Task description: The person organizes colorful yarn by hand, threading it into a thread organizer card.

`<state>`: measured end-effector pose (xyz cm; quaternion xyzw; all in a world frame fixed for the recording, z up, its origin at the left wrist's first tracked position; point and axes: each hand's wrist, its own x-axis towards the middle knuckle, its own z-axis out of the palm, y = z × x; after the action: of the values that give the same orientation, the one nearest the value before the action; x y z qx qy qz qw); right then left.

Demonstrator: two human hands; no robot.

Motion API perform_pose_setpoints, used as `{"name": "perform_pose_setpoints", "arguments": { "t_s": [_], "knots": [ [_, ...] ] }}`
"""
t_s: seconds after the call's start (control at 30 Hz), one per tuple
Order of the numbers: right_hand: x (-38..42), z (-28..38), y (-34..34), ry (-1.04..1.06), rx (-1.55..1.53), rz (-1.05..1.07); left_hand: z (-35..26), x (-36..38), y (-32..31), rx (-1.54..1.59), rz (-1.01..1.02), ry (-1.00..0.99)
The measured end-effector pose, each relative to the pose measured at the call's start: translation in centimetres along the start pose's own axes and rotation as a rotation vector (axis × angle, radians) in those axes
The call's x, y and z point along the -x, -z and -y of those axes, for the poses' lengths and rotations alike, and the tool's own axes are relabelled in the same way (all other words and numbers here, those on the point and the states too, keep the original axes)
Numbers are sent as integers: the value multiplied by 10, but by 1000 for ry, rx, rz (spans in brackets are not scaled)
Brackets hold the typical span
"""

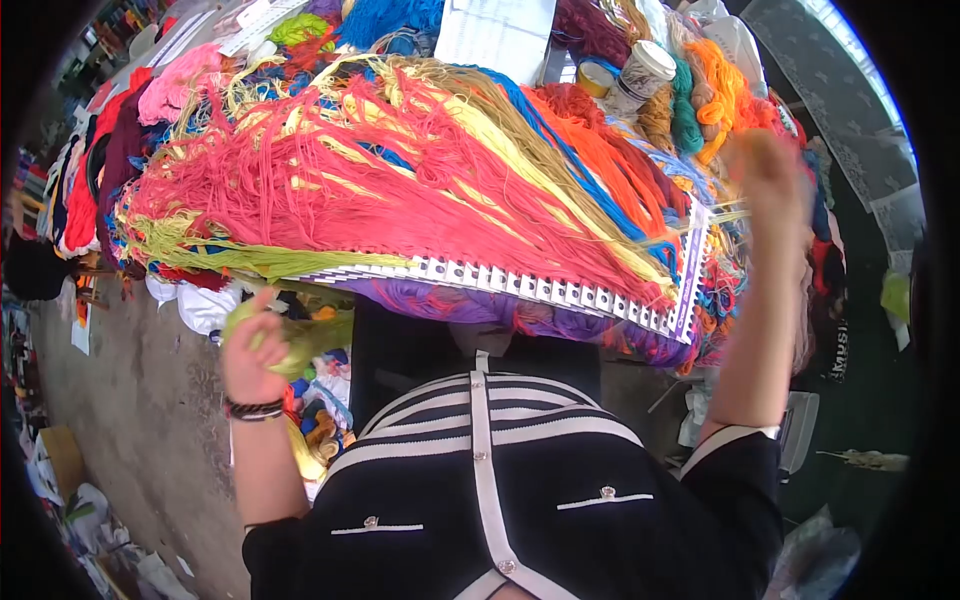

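My left hand (255, 350) is at the table's front left, its fingers curled around a skein of light green thread (315, 340) that hangs beside the edge. My right hand (770, 175) is raised over the right end of the table, blurred by motion; it looks closed, but what it holds cannot be made out. Pale strands (735, 212) stretch between the cards' right end and my right wrist. Between my hands lies a row of white punched cards (540, 287), with pink threads (330, 190) and light green threads (290, 262) fanning away from them. A purple-edged card (692, 270) stands at the row's right end.
Heaped skeins cover the table, including orange (725, 95), blue (390, 25) and purple yarn (430, 300). At the back are a paper sheet (495, 35) and a white tub (645, 75). A bag of coloured yarn (320, 410) is below my left hand.
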<state>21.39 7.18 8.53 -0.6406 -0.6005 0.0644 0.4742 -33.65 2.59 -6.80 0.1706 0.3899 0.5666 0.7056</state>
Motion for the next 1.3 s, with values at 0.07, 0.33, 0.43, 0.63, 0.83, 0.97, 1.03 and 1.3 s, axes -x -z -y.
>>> {"name": "perform_pose_setpoints", "arguments": {
  "t_s": [0.07, 0.33, 0.43, 0.63, 0.83, 0.97, 1.03, 1.3],
  "knots": [
    [52, 38, -84, 128, 140, 354, 26, -11, -43, -90, 39, 116],
    [109, 64, -209, -357, -219, 1086, 83, -39, -118, -712, 93, 86],
    [108, 52, -222, -463, -353, 1134, 85, -36, -130, -661, 47, 133],
    [99, 60, -219, -527, -286, 1155, 110, -53, -125, -463, 34, 120],
    [95, 58, -226, -577, -223, 1183, 108, -58, -133, -569, 54, 129],
    [95, 66, -225, -470, -103, 1199, 111, -60, -135, -637, -3, 143],
    [98, 64, -224, -263, -68, 1190, 115, -60, -132, -610, 35, 80],
    [103, 47, -217, -514, -397, 1050, 87, -48, -126, -429, 97, -35]
  ]
}}
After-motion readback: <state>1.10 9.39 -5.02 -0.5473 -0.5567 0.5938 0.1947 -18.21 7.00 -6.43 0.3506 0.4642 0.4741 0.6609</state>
